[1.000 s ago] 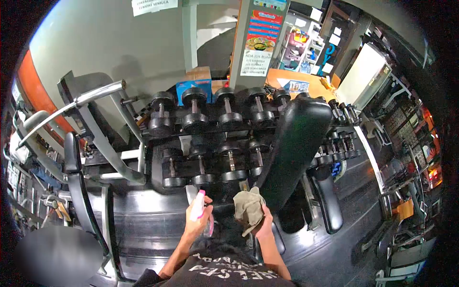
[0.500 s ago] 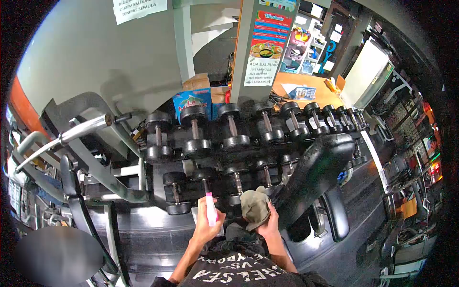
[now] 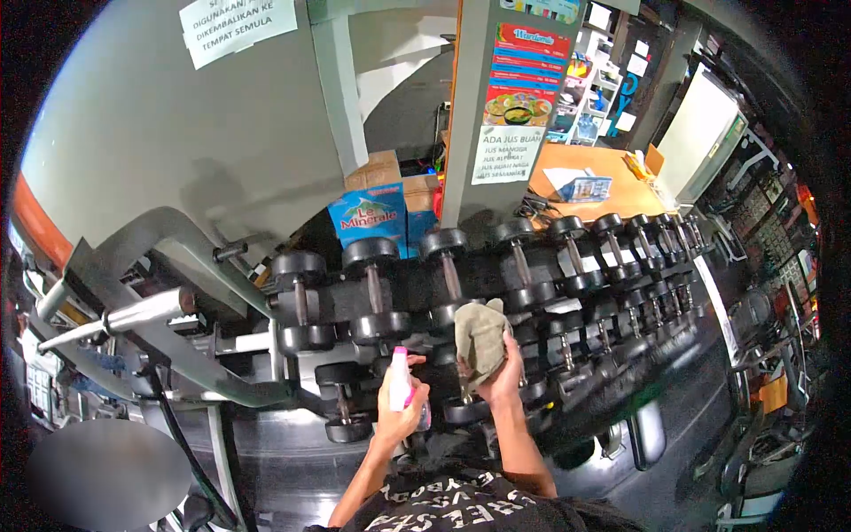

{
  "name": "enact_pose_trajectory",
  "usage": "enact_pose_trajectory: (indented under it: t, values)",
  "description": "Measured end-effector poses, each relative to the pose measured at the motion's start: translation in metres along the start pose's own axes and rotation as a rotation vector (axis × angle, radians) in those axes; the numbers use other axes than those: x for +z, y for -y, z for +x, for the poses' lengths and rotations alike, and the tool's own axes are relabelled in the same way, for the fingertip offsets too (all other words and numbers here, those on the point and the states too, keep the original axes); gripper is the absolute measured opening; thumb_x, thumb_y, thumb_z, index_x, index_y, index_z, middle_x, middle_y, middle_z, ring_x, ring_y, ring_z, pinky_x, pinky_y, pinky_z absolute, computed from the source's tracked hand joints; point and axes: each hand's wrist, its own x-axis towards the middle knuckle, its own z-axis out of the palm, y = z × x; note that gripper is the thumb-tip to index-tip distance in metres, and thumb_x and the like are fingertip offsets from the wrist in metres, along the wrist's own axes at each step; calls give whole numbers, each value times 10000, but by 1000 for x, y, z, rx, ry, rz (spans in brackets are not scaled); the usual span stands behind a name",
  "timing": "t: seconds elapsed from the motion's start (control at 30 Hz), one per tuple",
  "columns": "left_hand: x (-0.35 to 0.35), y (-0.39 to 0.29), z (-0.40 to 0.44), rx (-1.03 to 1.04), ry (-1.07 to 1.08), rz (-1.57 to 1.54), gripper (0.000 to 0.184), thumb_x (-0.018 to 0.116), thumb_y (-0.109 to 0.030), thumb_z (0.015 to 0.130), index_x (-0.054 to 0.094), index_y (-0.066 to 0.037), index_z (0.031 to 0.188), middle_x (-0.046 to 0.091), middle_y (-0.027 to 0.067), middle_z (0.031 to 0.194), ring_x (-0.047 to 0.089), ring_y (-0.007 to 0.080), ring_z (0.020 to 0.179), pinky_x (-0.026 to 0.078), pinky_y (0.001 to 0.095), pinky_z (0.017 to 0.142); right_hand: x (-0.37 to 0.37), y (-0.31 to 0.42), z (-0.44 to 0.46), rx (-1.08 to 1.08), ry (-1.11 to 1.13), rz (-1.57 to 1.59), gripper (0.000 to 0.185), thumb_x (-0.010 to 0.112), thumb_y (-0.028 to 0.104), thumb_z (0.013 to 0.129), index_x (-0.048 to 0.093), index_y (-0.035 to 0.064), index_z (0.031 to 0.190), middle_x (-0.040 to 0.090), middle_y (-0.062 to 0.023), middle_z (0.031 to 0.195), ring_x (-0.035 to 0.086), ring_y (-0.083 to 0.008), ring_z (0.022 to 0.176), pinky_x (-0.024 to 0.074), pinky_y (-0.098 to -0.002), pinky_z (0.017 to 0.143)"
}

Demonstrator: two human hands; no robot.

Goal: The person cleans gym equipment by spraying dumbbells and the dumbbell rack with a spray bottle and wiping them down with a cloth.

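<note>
A pink-and-white spray bottle point(image 3: 400, 379) is in my left hand point(image 3: 395, 414), whose fingers wrap round its neck. My right hand point(image 3: 503, 376) grips a crumpled grey-green cloth point(image 3: 481, 341), held up in front of the dumbbell rack. Behind the cloth, the upper row has black round-headed dumbbells with metal handles, one of them point(image 3: 450, 277) partly covered by the cloth. Just left of the bottle stands a lower-row dumbbell point(image 3: 344, 401). Both hands are apart from the dumbbells as far as I can see.
A weight machine with a thick bar point(image 3: 133, 321) stands at the left. Blue cartons point(image 3: 368, 220) sit behind the rack, beside a pillar with a menu poster point(image 3: 523, 75). An orange-brown desk point(image 3: 612, 168) is at the back right. A black bench pad point(image 3: 650, 434) lies right.
The view has shifted, and the bench backrest no longer blocks the rack's right part. My right hand has raised the cloth toward the upper row. The spray bottle stays in my left hand.
</note>
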Motion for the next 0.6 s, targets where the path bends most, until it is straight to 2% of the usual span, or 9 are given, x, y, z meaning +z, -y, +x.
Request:
enact_pose_trajectory:
  t: [0.03, 0.13, 0.17, 0.33, 0.4, 0.43, 0.53, 0.6]
  values:
    - [4, -2, 16, 41, -27, -39, 402, 595, 9, 801, 500, -8, 1192, 594, 72, 1100, 509, 74, 693, 446, 246, 664, 4, 3, 16, -17, 30, 50, 520, 491, 483, 872, 520, 137, 1259, 578, -59, 1222, 578, -242, 1077, 496, -404, 835]
    - [5, 13, 61, -6, 10, -5, 345, 596, -11, 824, 525, -16, 1161, 618, 41, 875, 517, 74, 628, 443, 251, 618, 15, 14, 59, -66, 30, 139, 438, 498, 461, 880, 552, 182, 1212, 602, -37, 1185, 604, -231, 1029, 530, -428, 772]
    - [6, 18, 78, 48, 5, 25, 315, 593, -28, 842, 530, -10, 1150, 628, 37, 826, 529, 75, 581, 446, 251, 563, 16, 18, 70, -83, 0, 131, 445, 504, 466, 875, 547, 184, 1217, 587, -26, 1211, 579, -222, 1071, 513, -421, 808]
    - [20, 36, 157, 11, -26, 3, 286, 622, -79, 854, 544, -7, 1119, 642, 36, 849, 542, 71, 546, 448, 237, 501, 24, 37, 116, -101, 2, 163, 431, 528, 464, 863, 547, 209, 1211, 584, -1, 1204, 562, -212, 1087, 498, -426, 818]
    - [25, 40, 185, -136, 15, 99, 257, 644, -121, 855, 573, -14, 1079, 633, 26, 798, 544, 72, 535, 450, 240, 497, 13, 40, 137, -110, -13, 180, 435, 531, 455, 862, 542, 204, 1218, 582, -3, 1212, 563, -215, 1085, 496, -428, 824]
    - [27, 51, 197, -160, 22, 44, 253, 659, -173, 853, 596, -17, 1042, 619, 19, 729, 551, 81, 521, 451, 248, 489, 7, 41, 147, -111, -20, 176, 435, 531, 455, 862, 542, 204, 1218, 582, -3, 1212, 563, -215, 1085, 496, -428, 824]
    - [33, 73, 230, -270, 100, 93, 247, 639, -116, 859, 575, 6, 1064, 601, 23, 754, 531, 75, 505, 434, 247, 470, 4, 47, 166, -102, -43, 250, 457, 532, 447, 862, 524, 204, 1249, 570, -18, 1239, 555, -236, 1110, 488, -458, 855]
    - [37, 86, 246, -271, 118, 89, 267, 654, -138, 849, 579, 1, 1064, 593, 21, 724, 532, 84, 486, 436, 259, 459, 1, 51, 172, -109, 10, 251, 483, 532, 422, 874, 478, 208, 1304, 517, -48, 1307, 510, -266, 1184, 463, -523, 907]
